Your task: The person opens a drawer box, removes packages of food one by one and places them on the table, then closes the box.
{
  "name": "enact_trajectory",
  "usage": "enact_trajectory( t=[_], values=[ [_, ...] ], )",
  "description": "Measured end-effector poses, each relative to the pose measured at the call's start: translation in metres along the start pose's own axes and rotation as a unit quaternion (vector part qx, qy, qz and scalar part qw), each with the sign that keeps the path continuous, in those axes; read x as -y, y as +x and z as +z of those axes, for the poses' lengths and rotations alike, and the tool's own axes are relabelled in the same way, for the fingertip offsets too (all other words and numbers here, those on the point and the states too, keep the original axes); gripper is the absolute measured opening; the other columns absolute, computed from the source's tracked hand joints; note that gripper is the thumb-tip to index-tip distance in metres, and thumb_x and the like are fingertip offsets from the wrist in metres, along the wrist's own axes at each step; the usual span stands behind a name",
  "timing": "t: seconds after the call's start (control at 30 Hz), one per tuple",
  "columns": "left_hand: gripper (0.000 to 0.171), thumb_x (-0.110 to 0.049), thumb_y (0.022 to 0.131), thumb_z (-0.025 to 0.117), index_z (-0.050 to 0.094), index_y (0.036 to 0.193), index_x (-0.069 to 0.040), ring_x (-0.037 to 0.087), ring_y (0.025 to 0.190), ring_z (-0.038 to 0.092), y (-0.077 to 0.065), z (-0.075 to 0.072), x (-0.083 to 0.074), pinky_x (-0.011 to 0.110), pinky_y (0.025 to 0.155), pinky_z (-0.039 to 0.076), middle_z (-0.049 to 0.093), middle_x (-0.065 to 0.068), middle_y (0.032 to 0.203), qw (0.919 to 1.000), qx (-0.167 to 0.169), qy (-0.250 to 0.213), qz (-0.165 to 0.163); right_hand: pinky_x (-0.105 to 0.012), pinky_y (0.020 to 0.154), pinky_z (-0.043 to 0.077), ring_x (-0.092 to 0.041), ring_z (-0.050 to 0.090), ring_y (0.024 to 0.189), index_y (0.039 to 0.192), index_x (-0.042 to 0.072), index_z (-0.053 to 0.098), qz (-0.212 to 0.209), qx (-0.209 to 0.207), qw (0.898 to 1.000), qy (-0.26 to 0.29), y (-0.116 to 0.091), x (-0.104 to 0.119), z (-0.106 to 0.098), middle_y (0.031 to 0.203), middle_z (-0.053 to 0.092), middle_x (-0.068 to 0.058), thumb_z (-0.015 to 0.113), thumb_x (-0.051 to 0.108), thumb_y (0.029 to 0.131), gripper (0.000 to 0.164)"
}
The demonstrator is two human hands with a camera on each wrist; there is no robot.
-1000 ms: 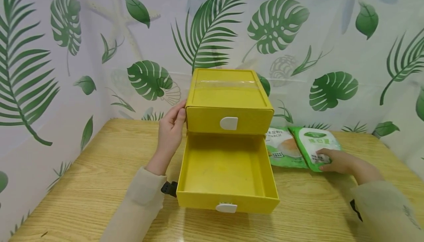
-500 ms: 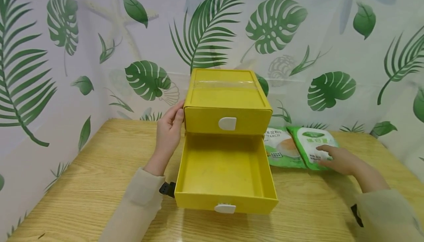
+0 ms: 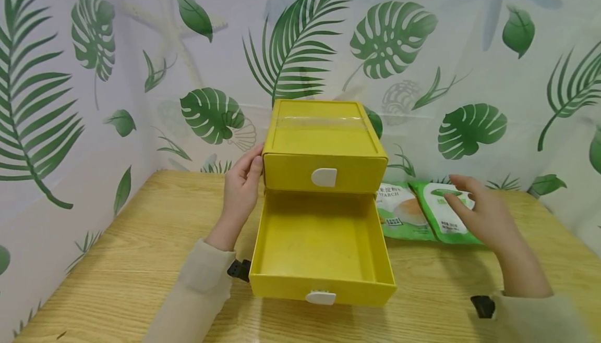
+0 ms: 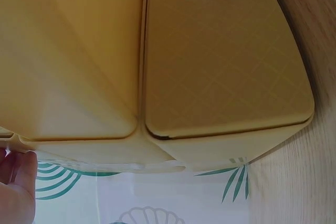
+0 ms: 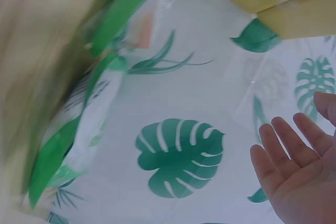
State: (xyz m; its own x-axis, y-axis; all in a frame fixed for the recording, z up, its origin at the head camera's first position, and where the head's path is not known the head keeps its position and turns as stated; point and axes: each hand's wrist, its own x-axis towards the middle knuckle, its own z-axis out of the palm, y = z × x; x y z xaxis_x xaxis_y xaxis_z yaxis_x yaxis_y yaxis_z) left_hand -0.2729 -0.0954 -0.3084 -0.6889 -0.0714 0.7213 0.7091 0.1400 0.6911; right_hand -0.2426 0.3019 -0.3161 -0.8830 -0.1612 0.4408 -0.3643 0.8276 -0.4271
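A yellow two-drawer storage box (image 3: pixel 324 137) stands on the table, its upper drawer (image 3: pixel 291 172) pushed in and its lower drawer (image 3: pixel 316 244) pulled out with nothing inside. My left hand (image 3: pixel 241 189) rests its fingers against the box's left side, near the upper drawer's front edge. Right of the box lie two green-and-white packets: a starch bag (image 3: pixel 406 212) partly hidden by the box, and a similar bag (image 3: pixel 451 223) beside it. My right hand (image 3: pixel 488 218) is raised over the right-hand bag, fingers spread and holding nothing; the right wrist view shows its bare palm (image 5: pixel 304 177).
The wooden table (image 3: pixel 155 259) meets a leaf-print cloth backdrop (image 3: pixel 305 35) behind the box. White tabs (image 3: pixel 324 177) serve as pulls on both drawer fronts. Clear tape (image 3: pixel 324 121) crosses the box's top.
My right hand has lifted off the right-hand bag, rising and spreading its fingers. The left hand, the box and the drawers have stayed as they were.
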Motion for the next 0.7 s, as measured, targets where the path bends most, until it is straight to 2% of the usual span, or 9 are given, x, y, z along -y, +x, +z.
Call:
enact_trajectory(
  t=[0.13,0.23,0.27,0.33,0.4,0.5,0.6,0.67,0.7],
  values=[
    [0.031,-0.015,0.083,0.040,0.047,0.110,-0.002,0.011,0.097,0.044,0.000,0.000,0.000,0.024,0.075,0.039,0.046,0.004,0.110,0.9999,0.002,-0.007,0.009,-0.034,0.083,0.030,-0.020,0.037,0.102,0.116,0.014,0.041,-0.008,-0.063,0.998,0.024,0.007,-0.028,0.013,0.112,0.042,-0.007,0.049,0.025,0.078,0.040],
    [0.030,-0.014,0.083,0.039,0.047,0.110,-0.003,0.011,0.096,0.044,0.000,0.000,0.000,0.025,0.075,0.039,0.046,0.003,0.110,0.9998,0.005,-0.008,0.016,-0.034,0.078,0.035,-0.014,0.039,0.100,0.113,0.018,0.044,-0.007,-0.090,0.996,0.027,0.012,-0.042,0.020,0.111,0.044,-0.001,0.051,0.028,0.076,0.040],
    [0.030,-0.014,0.083,0.039,0.048,0.110,-0.003,0.011,0.096,0.044,0.000,0.000,-0.001,0.024,0.075,0.039,0.046,0.003,0.110,0.9998,0.004,-0.007,0.017,-0.039,0.077,0.035,-0.018,0.039,0.100,0.113,0.017,0.044,-0.011,-0.087,0.996,0.034,0.013,-0.042,0.020,0.111,0.044,-0.002,0.051,0.029,0.076,0.041],
    [0.030,-0.015,0.083,0.039,0.047,0.110,-0.004,0.011,0.096,0.044,0.000,0.000,0.000,0.024,0.075,0.039,0.046,0.002,0.110,0.9998,0.004,-0.005,0.017,-0.034,0.077,0.036,-0.014,0.041,0.098,0.112,0.018,0.046,-0.015,-0.104,0.994,0.042,0.016,-0.045,0.024,0.110,0.046,0.000,0.054,0.029,0.074,0.040],
    [0.030,-0.016,0.083,0.039,0.047,0.110,-0.004,0.010,0.096,0.044,0.000,0.000,-0.001,0.024,0.075,0.039,0.046,0.002,0.110,0.9999,0.005,-0.003,0.016,-0.036,0.078,0.035,-0.017,0.041,0.098,0.111,0.016,0.046,-0.017,-0.100,0.993,0.063,0.017,-0.040,0.024,0.109,0.046,-0.002,0.054,0.027,0.074,0.040],
    [0.031,-0.016,0.083,0.039,0.047,0.111,-0.004,0.010,0.097,0.044,0.000,0.000,0.000,0.024,0.075,0.039,0.046,0.002,0.111,0.9999,0.007,-0.002,0.014,-0.026,0.081,0.033,-0.015,0.041,0.097,0.109,0.014,0.049,-0.027,-0.111,0.989,0.088,0.018,-0.030,0.025,0.107,0.047,-0.003,0.056,0.022,0.073,0.038],
    [0.031,-0.016,0.083,0.039,0.046,0.111,-0.004,0.010,0.097,0.043,0.000,-0.001,-0.001,0.024,0.075,0.039,0.046,0.002,0.111,0.9999,0.008,0.000,0.013,-0.035,0.078,0.035,-0.019,0.042,0.096,0.110,0.014,0.048,-0.043,-0.102,0.990,0.091,0.018,-0.006,0.020,0.107,0.047,-0.004,0.055,0.023,0.074,0.038],
    [0.031,-0.016,0.083,0.039,0.046,0.111,-0.004,0.010,0.097,0.043,0.000,-0.001,-0.002,0.023,0.076,0.039,0.045,0.003,0.111,0.9999,0.009,0.000,0.009,-0.036,0.076,0.036,-0.019,0.042,0.095,0.110,0.014,0.048,-0.051,-0.106,0.989,0.091,0.019,0.005,0.019,0.107,0.047,-0.004,0.054,0.022,0.075,0.037],
    [0.031,-0.015,0.083,0.039,0.046,0.111,-0.003,0.010,0.097,0.043,0.000,-0.001,-0.004,0.023,0.076,0.039,0.045,0.003,0.111,0.9999,0.010,-0.003,0.006,-0.032,0.078,0.036,-0.017,0.043,0.095,0.110,0.014,0.048,-0.055,-0.112,0.987,0.100,0.021,0.008,0.020,0.108,0.047,-0.003,0.056,0.020,0.074,0.038]
  ],
)
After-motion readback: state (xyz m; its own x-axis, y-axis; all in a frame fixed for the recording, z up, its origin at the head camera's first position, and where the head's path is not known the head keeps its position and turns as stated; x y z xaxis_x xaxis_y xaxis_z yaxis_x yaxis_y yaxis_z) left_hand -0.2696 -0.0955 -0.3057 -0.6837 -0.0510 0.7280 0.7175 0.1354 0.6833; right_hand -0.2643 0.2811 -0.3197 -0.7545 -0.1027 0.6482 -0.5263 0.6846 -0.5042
